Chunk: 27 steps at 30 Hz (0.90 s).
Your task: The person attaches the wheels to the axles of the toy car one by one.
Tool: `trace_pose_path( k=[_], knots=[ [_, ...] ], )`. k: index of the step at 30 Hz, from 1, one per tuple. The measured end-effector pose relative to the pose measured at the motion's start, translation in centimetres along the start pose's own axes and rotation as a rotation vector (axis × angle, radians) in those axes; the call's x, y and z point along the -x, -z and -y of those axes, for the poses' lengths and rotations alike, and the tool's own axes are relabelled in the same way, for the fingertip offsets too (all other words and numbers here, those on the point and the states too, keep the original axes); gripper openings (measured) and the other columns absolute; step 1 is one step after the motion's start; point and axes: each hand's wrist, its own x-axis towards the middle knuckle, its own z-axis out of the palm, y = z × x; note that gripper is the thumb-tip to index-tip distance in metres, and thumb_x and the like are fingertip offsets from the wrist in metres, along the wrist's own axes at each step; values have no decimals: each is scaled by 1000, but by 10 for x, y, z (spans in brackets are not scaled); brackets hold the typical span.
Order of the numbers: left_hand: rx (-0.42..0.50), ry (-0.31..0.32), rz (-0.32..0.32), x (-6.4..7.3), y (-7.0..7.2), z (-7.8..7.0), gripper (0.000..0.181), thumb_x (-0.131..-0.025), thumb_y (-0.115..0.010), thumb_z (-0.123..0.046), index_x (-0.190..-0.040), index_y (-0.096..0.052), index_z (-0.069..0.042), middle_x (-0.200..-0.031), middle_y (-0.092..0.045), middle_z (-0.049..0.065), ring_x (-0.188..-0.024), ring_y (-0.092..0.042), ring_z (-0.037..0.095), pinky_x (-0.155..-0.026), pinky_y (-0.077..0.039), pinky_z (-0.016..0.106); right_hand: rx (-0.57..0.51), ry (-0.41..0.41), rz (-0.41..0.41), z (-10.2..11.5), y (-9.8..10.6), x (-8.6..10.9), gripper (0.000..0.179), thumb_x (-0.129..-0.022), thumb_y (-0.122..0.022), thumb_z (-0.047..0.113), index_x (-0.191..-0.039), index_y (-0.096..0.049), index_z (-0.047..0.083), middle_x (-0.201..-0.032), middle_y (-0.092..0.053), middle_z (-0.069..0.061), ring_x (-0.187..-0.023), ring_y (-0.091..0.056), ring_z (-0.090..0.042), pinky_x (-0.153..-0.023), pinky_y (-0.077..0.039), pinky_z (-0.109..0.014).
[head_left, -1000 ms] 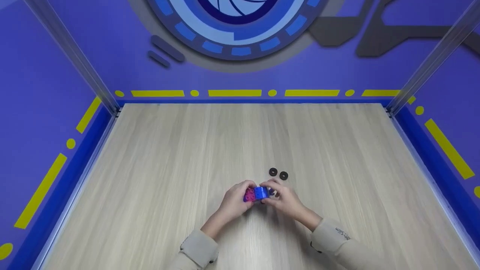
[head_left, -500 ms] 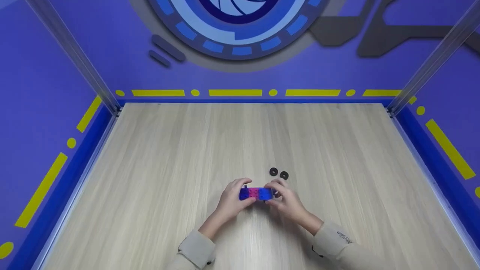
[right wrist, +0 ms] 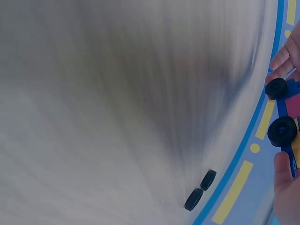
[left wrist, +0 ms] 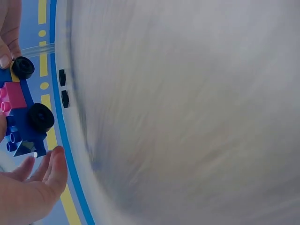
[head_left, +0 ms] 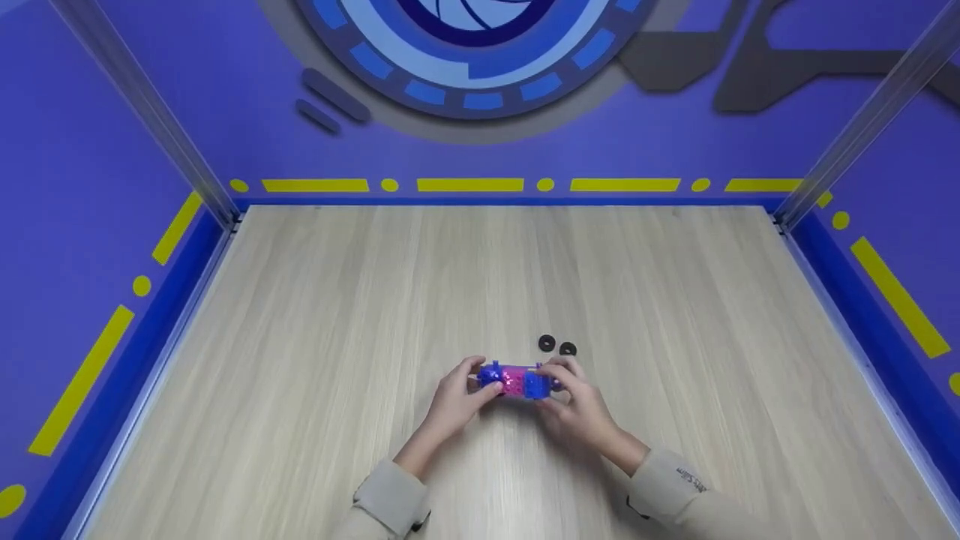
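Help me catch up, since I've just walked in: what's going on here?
A person holds a blue-and-pink block car over a wood-grain table, left grip at one end, right grip at the other. The car has fitted wheels, seen in the wrist views. Two loose black wheels lie side by side just beyond the right grip.

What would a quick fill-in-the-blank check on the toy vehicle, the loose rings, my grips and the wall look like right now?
The toy vehicle's middle block is ____.
On the table lie ____ loose black rings.
Of the left grip and the right grip, the ____ one is nearer the rings.
The dashes along the back wall are ____.

Missing words: pink; two; right; yellow.
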Motion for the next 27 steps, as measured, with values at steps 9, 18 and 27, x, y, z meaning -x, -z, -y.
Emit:
trace_pose_path(
  k=[9,18,27],
  knots=[
    [59,11,-13,-1,0,-3,52,-81,-62,-29,-122,-46,-2,-111,-55,15,-93,-57,22,-70,-49,27,-2,78,-50,0,-2,-1,41,-63,-72,-8,-99,-59,5,-104,-49,-10,-92,-54,-24,-68,-52,-34],
    [79,-9,-79,0,0,-5,50,-79,-64,-21,-122,-46,-3,-112,-54,14,-91,-56,19,-74,-49,26,-193,-224,72,4,4,-4,61,-72,-71,15,-125,-44,2,-116,-46,-16,-104,-53,-28,-84,-48,-31],
    [42,-75,-112,3,0,-6,51,-80,-63,-20,-125,-44,-6,-119,-50,9,-98,-54,19,-80,-47,24,-329,-318,46,14,8,-7,42,-72,-68,0,-110,-54,-8,-106,-49,-18,-99,-54,-33,-81,-49,-34]
  ],
)
